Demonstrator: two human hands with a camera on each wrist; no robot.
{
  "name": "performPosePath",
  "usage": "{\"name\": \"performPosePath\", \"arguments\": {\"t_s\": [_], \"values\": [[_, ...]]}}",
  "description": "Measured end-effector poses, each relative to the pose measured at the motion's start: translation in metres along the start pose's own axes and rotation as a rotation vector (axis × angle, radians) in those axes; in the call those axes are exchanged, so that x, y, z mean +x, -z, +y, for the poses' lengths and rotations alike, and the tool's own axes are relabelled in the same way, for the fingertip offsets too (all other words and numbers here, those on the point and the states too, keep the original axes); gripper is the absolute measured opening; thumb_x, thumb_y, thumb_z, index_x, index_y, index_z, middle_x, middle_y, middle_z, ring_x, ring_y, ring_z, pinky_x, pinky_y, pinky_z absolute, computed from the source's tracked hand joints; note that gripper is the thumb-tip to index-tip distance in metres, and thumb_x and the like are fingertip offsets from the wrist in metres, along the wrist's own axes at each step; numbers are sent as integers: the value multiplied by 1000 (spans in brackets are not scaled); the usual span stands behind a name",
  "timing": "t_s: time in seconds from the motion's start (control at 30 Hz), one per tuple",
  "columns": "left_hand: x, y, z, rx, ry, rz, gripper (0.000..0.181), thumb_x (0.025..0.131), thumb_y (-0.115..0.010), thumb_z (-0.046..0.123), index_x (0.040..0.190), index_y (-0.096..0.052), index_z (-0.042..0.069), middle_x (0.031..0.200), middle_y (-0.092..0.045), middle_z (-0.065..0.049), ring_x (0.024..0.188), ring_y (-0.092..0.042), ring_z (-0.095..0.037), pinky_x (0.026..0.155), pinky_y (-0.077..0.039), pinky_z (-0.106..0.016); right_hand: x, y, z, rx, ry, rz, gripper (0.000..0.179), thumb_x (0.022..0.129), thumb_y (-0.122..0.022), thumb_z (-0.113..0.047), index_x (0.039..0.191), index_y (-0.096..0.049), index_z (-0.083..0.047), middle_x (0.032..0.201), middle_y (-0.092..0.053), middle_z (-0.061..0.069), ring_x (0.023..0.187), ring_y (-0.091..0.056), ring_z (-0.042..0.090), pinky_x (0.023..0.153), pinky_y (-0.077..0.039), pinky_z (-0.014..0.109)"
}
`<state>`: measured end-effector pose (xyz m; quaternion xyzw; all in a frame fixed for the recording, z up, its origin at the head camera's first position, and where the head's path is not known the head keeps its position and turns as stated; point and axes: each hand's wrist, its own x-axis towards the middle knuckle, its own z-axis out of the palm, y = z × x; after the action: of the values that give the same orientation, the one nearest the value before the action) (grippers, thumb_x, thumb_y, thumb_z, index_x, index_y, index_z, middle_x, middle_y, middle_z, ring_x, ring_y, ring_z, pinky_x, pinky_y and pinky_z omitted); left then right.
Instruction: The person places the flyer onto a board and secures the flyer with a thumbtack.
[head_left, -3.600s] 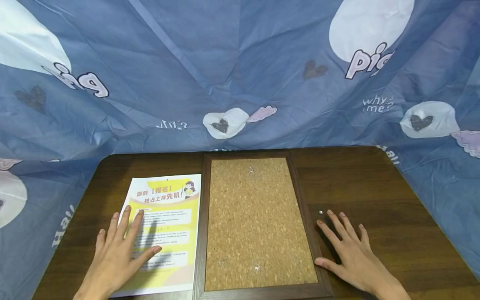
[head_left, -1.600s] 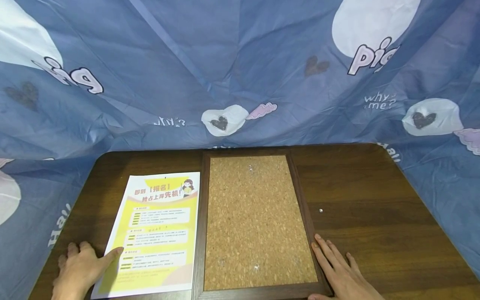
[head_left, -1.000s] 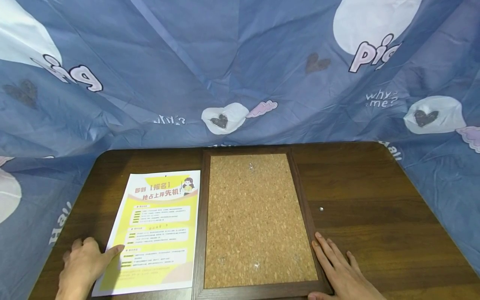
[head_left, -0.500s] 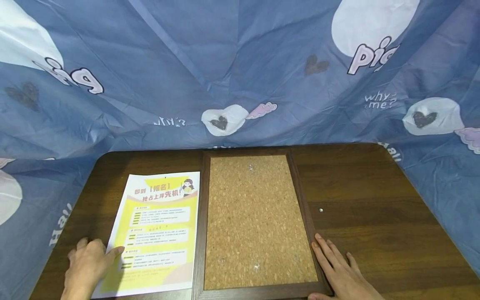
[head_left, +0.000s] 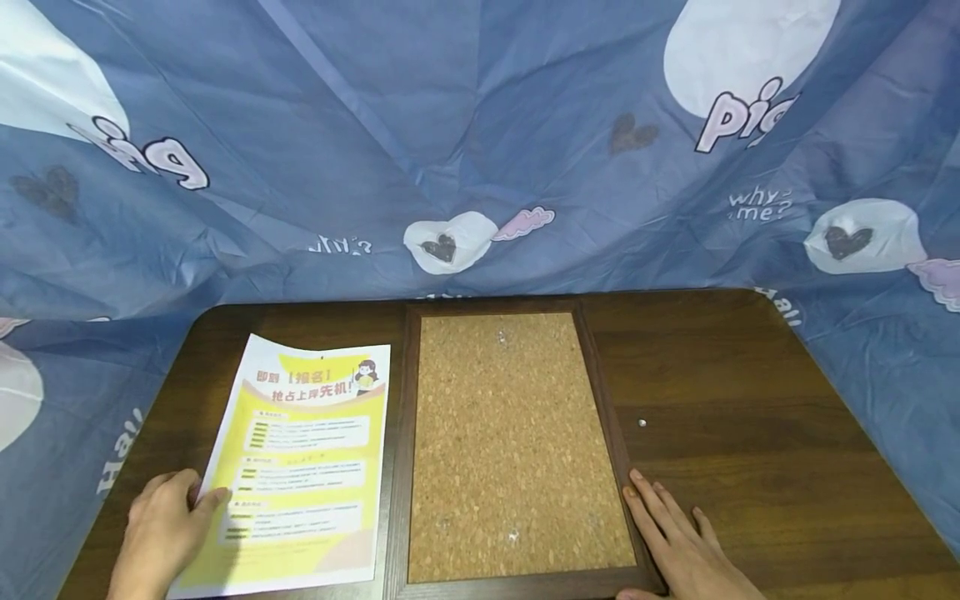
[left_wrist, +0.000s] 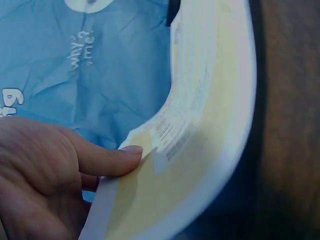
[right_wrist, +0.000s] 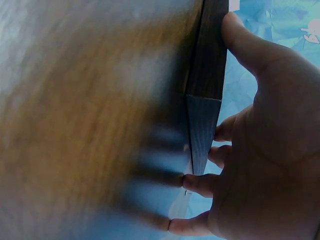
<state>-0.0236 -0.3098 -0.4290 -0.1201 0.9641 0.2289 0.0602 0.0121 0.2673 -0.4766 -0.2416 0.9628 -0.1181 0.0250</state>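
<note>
Left hand (head_left: 161,525): your fingers pinch the left edge of the yellow-and-white printed paper sheet (head_left: 303,475).
Right hand (head_left: 688,546): your fingers extend, spread, against the right side of the brown-framed rectangular cork board (head_left: 517,442).
Sheet: left of the board, its upper-left corner curled above the dark wood-grain surface (head_left: 757,425).
Small silvery round piece (head_left: 642,422): on the surface, right of the board.

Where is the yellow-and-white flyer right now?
In the head view, the flyer is on the left side, just left of the framed corkboard; the fingers of the left hand pinch its left edge.
</note>
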Motion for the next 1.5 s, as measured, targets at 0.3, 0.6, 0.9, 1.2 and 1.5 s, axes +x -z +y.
{"name": "performPosePath", "arguments": {"t_s": [0.3, 0.6, 0.9, 1.2, 1.5], "values": [[-10, 14, 12, -28, 84, 127, 23, 97, -61, 15, 80, -50, 2, 62, -49, -8, 58, -48, -27, 50, -36, -40, -1, -1, -1, -11, -6, 4, 108, 80, -66, -69, 159, -19, -12, 166, -10, 1, 131, -42, 48, 78, -39, 78], [-16, 24, 10, -37, 6, 165, 17, 98, -61, 10, 97, -63, -7, 65, -59, -8, 53, -49, -19, 50, -37, -35, -2, -2, -1, -18, 3, 16, 109, 79, -67, -70, 158, -21, -11, 165, -12, 3, 130, -43, 48, 77, -39, 78], [-15, 34, 6, -211, 129, -37, 51, 106, -47, 20, 130, -42, -25, 79, -70, -18, 57, -64, -19, 47, -50, -32, -1, -2, -1, -4, 8, 13, 107, 81, -68, -67, 158, -20, -10, 165, -11, 3, 129, -43, 50, 76, -39, 79], [-19, 35, -1, -482, 242, -66, 58, 108, -43, 27, 142, -33, -18, 87, -72, -15, 66, -71, -26, 55, -57, -40, -1, 0, -1, 12, 14, 11, 107, 82, -68, -65, 159, -16, -12, 165, -9, 4, 129, -43, 51, 75, -39, 79], [-22, 35, -1, -684, 237, -69, 59, 106, -47, 28, 144, -31, -16, 92, -74, -6, 76, -73, -26, 63, -59, -41, 0, -1, 0, 20, 19, 3, 108, 81, -68, -66, 159, -16, -12, 165, -8, 5, 128, -43, 53, 74, -39, 79]]}}
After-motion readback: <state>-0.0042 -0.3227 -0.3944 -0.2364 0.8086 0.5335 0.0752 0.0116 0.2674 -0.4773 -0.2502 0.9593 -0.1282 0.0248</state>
